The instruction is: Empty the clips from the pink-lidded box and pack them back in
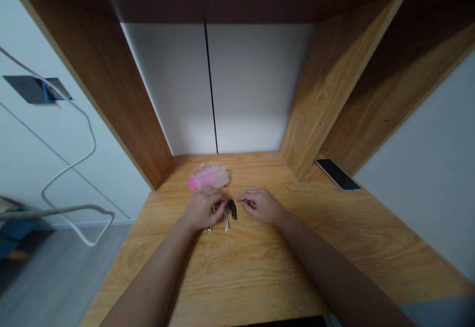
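1. The left hand is closed, its thumb and fingers pinching the keys near their upper end, over the middle of the bench.
2. At least 2 metal shanks show below that grip. The clearer 1 has its long axis running almost straight toward the person, tip nearest the body; the other shows only as a short end beneath the fingers.
3. A curved black piece sits at the right side of the keys and seems to belong with them. It arcs outward from the left fingertips, then bends down toward the person, so its rounded side faces right.
4. The right hand is the key relation: its fingertips point left at the black piece from just beside it, with a narrow gap showing between. Its thumb and finger meet in a pinch; whether anything small is held there, I cannot tell.
5. The left hand is therefore the nearer of the 2, in contact with the keys, while the right hand lies apart on the opposite side, at about the same depth on the bench.
6. Just beyond the left hand lies a pink case with clear plastic about it. A phone rests well apart, far to the right.
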Motion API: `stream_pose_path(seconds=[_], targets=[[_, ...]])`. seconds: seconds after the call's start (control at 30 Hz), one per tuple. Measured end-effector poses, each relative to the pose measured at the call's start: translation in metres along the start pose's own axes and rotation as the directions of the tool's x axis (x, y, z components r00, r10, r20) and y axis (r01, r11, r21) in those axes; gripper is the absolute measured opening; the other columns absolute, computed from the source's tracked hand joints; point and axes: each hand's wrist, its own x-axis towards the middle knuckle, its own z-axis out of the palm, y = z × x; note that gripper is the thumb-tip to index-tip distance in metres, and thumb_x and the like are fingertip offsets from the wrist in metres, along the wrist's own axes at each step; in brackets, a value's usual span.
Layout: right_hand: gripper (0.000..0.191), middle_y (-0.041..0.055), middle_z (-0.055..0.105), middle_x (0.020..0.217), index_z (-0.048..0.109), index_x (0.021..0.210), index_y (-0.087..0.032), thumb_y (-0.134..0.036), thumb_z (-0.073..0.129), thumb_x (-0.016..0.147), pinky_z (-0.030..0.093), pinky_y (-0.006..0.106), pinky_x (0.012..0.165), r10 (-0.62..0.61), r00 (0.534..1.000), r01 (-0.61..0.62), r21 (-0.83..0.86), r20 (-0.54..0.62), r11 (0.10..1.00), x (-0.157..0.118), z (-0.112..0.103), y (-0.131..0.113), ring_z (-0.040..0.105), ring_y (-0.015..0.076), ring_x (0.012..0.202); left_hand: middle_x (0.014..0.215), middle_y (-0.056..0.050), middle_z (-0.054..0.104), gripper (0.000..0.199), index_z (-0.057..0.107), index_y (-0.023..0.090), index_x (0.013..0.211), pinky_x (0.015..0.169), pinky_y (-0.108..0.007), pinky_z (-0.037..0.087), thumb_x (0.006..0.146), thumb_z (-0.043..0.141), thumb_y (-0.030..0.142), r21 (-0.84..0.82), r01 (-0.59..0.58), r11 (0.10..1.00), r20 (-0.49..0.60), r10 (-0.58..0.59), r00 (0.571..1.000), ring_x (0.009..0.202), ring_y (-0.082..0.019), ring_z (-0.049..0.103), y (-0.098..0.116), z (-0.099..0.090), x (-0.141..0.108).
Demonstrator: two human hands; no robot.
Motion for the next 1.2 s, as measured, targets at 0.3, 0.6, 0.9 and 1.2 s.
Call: stream_pose_path(seconds=[0.3, 0.6, 0.9, 1.2], targets=[[0.013, 0.0010, 0.069, 0.074, 0.071, 0.086, -0.021, -0.016, 0.059, 0.084, 0.045, 0.027, 0.071, 0.222, 0.974, -0.215, -0.136, 0.038, 0.967, -0.003, -0.010, 0.009, 0.063, 0.0166, 0.074, 0.057, -0.002, 0.059, 0.021, 0.058, 0.020, 0.062, 0.056, -0.028, 0.038, 0.082, 0.050, 0.024, 0.031, 0.270, 0.962, 0.006, -0.270, 0.963, 0.051, -0.015, 0.052, -0.027, -0.021, -0.011], [0.011, 0.0006, 0.067, 0.072, 0.068, 0.081, -0.021, -0.017, 0.058, 0.084, 0.042, 0.026, 0.071, 0.286, 0.957, -0.276, -0.168, 0.038, 0.946, -0.002, -0.011, 0.011, 0.061, 0.0162, 0.074, 0.050, 0.000, 0.051, 0.029, 0.047, 0.021, 0.052, 0.054, -0.028, 0.032, 0.081, 0.050, 0.024, 0.085, 0.301, 0.950, -0.073, -0.296, 0.953, 0.047, -0.014, 0.045, -0.044, -0.012, -0.021], [0.012, 0.0019, 0.068, 0.076, 0.070, 0.086, -0.020, -0.015, 0.059, 0.084, 0.044, 0.027, 0.075, 0.218, 0.975, -0.210, -0.138, 0.046, 0.968, 0.001, -0.004, 0.003, 0.062, 0.0170, 0.077, 0.094, -0.008, 0.063, 0.025, 0.062, 0.021, 0.102, 0.080, -0.036, 0.050, 0.089, 0.059, 0.041, 0.014, 0.537, 0.844, -0.460, -0.471, 0.753, 0.088, -0.025, 0.062, -0.039, -0.004, -0.009], [0.013, 0.0011, 0.068, 0.075, 0.071, 0.087, -0.020, -0.015, 0.059, 0.085, 0.045, 0.026, 0.072, 0.217, 0.976, -0.213, -0.110, 0.029, 0.971, 0.001, -0.004, 0.003, 0.062, 0.0160, 0.074, 0.112, -0.014, 0.059, 0.057, 0.055, 0.021, 0.134, 0.096, -0.047, 0.049, 0.087, 0.062, 0.052, 0.013, 0.590, 0.807, -0.433, -0.527, 0.731, 0.104, -0.031, 0.061, -0.049, 0.002, -0.007]])
